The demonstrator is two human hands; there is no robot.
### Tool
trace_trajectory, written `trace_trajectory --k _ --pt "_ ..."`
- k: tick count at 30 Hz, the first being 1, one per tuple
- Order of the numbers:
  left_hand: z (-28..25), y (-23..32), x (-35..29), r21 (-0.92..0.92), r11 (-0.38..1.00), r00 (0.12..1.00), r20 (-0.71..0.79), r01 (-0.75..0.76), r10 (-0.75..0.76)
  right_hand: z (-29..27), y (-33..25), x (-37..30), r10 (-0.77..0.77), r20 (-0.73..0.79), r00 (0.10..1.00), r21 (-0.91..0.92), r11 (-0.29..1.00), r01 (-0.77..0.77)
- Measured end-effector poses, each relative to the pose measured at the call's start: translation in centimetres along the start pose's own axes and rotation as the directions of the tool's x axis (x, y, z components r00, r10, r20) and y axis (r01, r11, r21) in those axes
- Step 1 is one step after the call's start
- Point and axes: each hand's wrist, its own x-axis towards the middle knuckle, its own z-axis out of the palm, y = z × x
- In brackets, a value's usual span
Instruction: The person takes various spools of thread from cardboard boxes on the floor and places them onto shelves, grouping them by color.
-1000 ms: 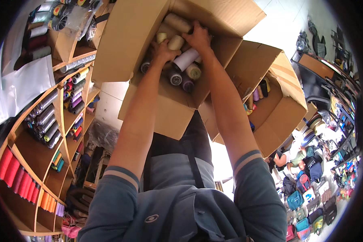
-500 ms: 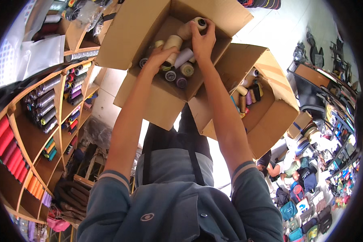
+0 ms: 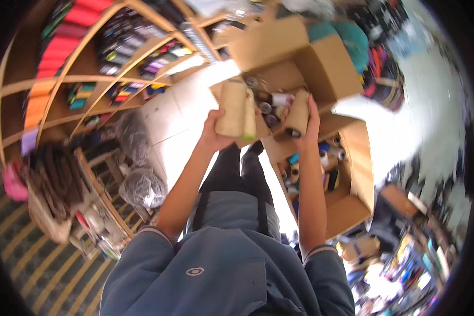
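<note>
My left hand [image 3: 213, 131] is closed around a large cream thread spool [image 3: 230, 108]. A paler spool with a green end [image 3: 249, 117] stands against it, apparently in the same grasp. My right hand [image 3: 312, 122] grips a beige thread spool [image 3: 298, 111], tilted, its dark end toward me. Both hands are raised over the near side of an open cardboard box [image 3: 329, 68]. Inside it lie several more spools, among them a white spool [image 3: 282, 100]; the held ones partly hide them.
A second open cardboard box [image 3: 362, 174] with mixed spools stands by my right forearm. At the left, wooden shelves [image 3: 63, 84] hold rows of coloured spools. Clear plastic-wrapped bundles [image 3: 142, 187] lie on the floor, and piled goods [image 3: 400, 263] fill the lower right.
Both hands have lifted spools up out of the box and drawn them nearer to me. The view has turned toward the shelves, so the boxes appear farther right and lower.
</note>
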Motion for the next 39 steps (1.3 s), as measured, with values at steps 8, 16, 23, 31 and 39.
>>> trace_trajectory --k 8,16,23,31,39 --pt "-1.7 1.9 -17.1 -0.134 0.917 0.926 -0.059 -0.376 0.372 6.2 13.4 -3.4 0.448 0.349 0.823 -0.414 0.862 -0.293" --pt "-3.2 7.0 -28.8 -0.051 0.851 0.841 -0.191 -0.523 0.506 14.7 24.9 -5.5 0.558 0.398 0.728 -0.634 0.741 -0.221" --pt "-8.2 14.2 -38.7 -0.031 0.797 0.773 -0.266 -0.604 0.576 22.4 37.6 -5.6 0.515 0.388 0.765 -0.47 0.824 -0.316" --pt "-14.2 20.0 -43.6 -0.041 0.75 0.708 -0.367 -0.66 0.604 29.4 46.9 -1.5 0.203 0.565 0.799 -0.623 0.74 0.253" --pt "-21.7 32.8 -37.5 0.116 0.792 0.657 -0.496 -0.599 0.568 37.2 52.4 6.8 0.095 0.569 0.817 -0.7 0.577 0.421"
